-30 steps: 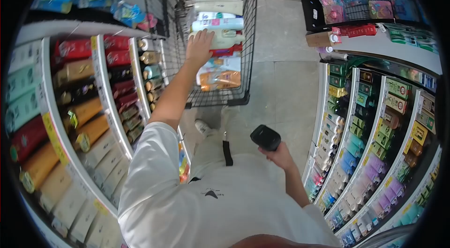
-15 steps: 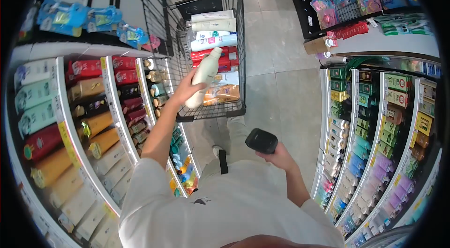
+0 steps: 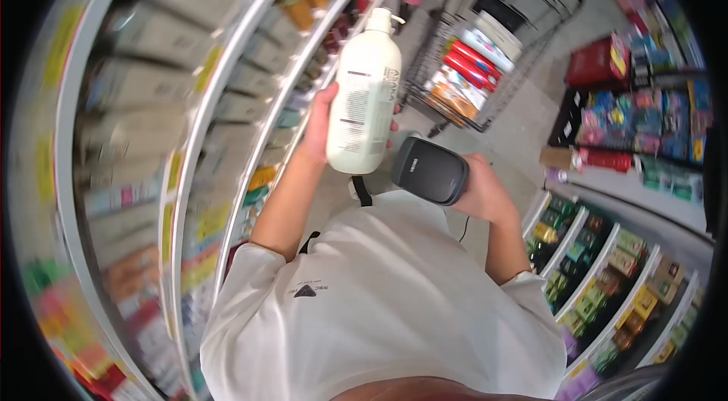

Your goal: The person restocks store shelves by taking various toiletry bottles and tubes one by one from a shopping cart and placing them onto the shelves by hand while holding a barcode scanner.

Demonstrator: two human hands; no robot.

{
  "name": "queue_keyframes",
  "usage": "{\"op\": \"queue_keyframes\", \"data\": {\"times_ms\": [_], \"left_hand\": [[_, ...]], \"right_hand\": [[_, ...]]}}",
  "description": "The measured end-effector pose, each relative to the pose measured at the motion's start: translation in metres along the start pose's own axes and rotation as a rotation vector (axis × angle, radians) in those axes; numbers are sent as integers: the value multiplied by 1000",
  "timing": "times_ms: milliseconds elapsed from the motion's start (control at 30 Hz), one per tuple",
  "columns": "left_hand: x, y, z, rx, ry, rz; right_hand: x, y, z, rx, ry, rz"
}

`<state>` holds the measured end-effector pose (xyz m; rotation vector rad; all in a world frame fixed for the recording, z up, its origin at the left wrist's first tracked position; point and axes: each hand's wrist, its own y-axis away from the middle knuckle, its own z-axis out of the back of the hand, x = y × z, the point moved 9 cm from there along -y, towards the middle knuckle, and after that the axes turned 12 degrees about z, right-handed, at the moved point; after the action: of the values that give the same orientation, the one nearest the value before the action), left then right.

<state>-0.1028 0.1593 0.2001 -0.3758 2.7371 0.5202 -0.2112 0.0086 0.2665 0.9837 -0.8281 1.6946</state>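
Observation:
My left hand (image 3: 320, 124) is wrapped round a pale cream pump bottle (image 3: 364, 98), held upright in front of my chest with its printed label facing me. Fingertips show at the bottle's right side. Just right of the bottle, my right hand (image 3: 485, 187) grips a black handheld scanner (image 3: 431, 170), whose head points left toward the bottle's base. The two items are close together, with a small gap between them. Beyond them stands a wire shopping cart (image 3: 523, 90) holding white tubes (image 3: 497, 36), red bottles (image 3: 470, 66) and an orange and white pack (image 3: 455, 92).
Tall shelves (image 3: 196, 117) of bottles and boxes run close along my left, blurred. Lower shelves (image 3: 599, 268) with green, yellow and purple packs stand at the right. A display rack (image 3: 637, 120) of small colourful packs and a red box (image 3: 599, 61) are at the upper right.
My left hand has lifted the cream bottle out of the cart and brought it near my chest. The scanner is nearer the bottle. The view has turned left, so the cart appears farther right.

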Motion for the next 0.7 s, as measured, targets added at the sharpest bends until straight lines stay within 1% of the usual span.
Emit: {"op": "queue_keyframes", "data": {"times_ms": [67, 100, 167, 233, 300, 333, 367, 400, 433, 467, 500, 533, 600, 633, 700], "left_hand": [[-3, 55, -1, -72, -90, -182], [-4, 81, 2, -125, -117, -273], [-6, 129, -2, -99, -105, -437], [-9, 175, -10, -148, -184, -576], [-6, 220, -10, -167, -194, -644], [-3, 236, -10, -175, -203, -653], [1, 254, -11, -166, -210, -683], [6, 277, -12, -139, -225, -757], [7, 297, -13, -114, -241, -826], [3, 319, -9, -92, -343, -934], [-2, 347, -13, -246, -419, -1048], [-11, 379, -16, -471, -485, -1256], [-15, 432, 4, -940, -466, -1553], [-22, 437, 9, -941, -456, -1558], [-31, 470, -3, -1491, -716, -1779]], "right_hand": [[20, -5, -39, -2, -253, -41], [24, -5, -59, 34, -252, -10], [8, 3, -119, 136, -942, -359], [26, 0, -147, 164, -1048, -449], [44, -8, -172, 225, -1134, -364], [47, -9, -180, 250, -1111, -352], [55, -14, -182, 257, -1122, -256], [62, -17, -183, 261, -1135, -161], [63, -15, -186, 273, -1121, -147], [59, -13, -188, 250, -1132, -159], [57, -10, -191, 225, -1145, -176], [55, -7, -196, 215, -1113, -180], [44, 2, -209, 174, -1083, -250], [40, 7, -214, 153, -1078, -283], [27, 16, -222, 140, -1027, -323]]}}
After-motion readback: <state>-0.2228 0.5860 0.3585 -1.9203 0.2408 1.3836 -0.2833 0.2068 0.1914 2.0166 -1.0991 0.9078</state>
